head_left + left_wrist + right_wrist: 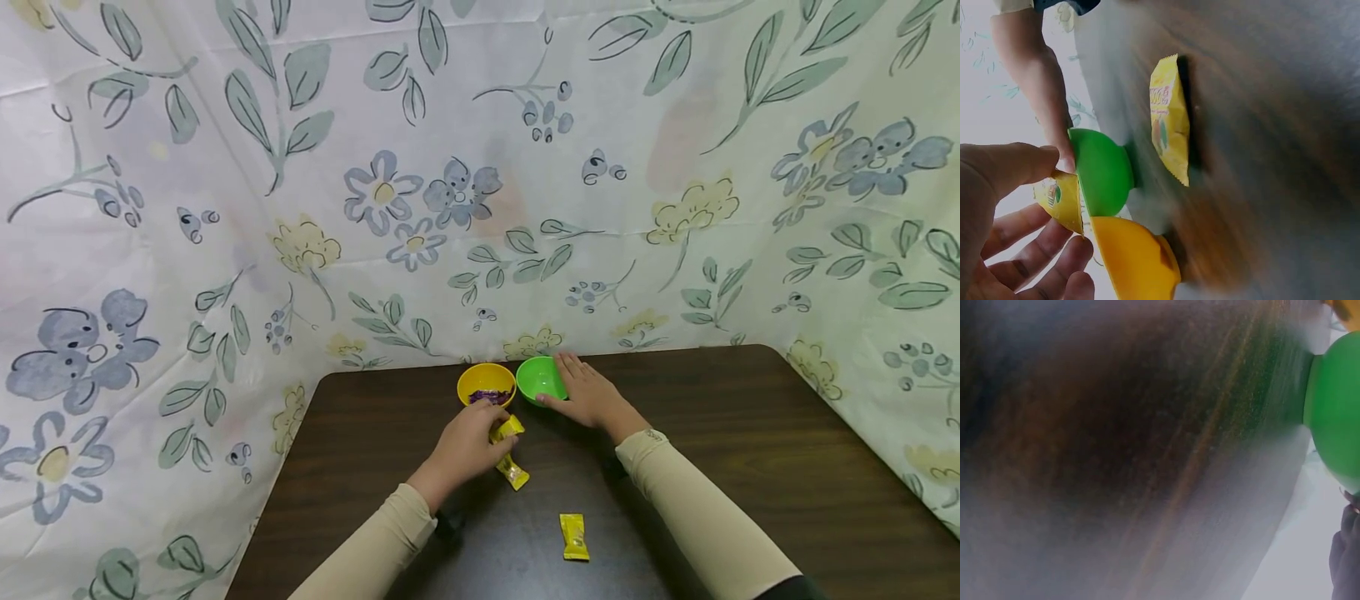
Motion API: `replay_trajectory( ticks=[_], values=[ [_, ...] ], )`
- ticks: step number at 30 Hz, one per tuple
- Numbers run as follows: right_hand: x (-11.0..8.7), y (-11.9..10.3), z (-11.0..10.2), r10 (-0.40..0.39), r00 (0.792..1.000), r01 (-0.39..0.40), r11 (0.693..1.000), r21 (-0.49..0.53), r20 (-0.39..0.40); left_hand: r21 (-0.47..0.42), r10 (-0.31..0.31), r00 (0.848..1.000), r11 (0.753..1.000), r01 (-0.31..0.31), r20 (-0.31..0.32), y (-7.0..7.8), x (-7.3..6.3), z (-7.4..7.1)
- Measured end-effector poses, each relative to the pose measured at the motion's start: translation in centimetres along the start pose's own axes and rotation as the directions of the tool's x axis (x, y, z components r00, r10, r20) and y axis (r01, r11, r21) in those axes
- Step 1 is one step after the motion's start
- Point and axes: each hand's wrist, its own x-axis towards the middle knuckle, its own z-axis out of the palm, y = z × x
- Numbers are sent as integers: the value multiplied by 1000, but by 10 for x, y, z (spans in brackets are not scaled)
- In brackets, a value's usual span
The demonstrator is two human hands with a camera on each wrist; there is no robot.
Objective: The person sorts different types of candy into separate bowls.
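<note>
My left hand (467, 443) pinches a yellow wrapped candy (1063, 199) between thumb and fingers, just in front of the bowls. Under that hand, a second yellow candy (513, 473) lies on the table, partly covered in the head view. The orange-yellow bowl (480, 377) has purple-wrapped candy (489, 397) inside. Beside it stands the green bowl (534, 377), with no candy visible in it. My right hand (588, 396) rests against the green bowl's right side, fingers stretched along the rim and thumb at the near edge.
Another yellow candy (573, 536) lies nearer to me on the dark brown table (712, 467). A floral cloth (525, 192) hangs behind the table's far edge, close to both bowls, and also along the sides.
</note>
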Motion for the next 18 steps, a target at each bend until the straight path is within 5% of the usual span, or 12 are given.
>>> replay_trajectory(
  ticks=[11, 18],
  values=[
    [-1, -4, 2, 5, 1000, -6, 1000, 6, 11, 13, -38, 998, 999, 37, 42, -1, 28, -1],
    [-1, -2, -1, 5, 1000, -5, 1000, -2, 2, 70, -2, 1000, 998, 3, -18, -9, 51, 1]
  ],
)
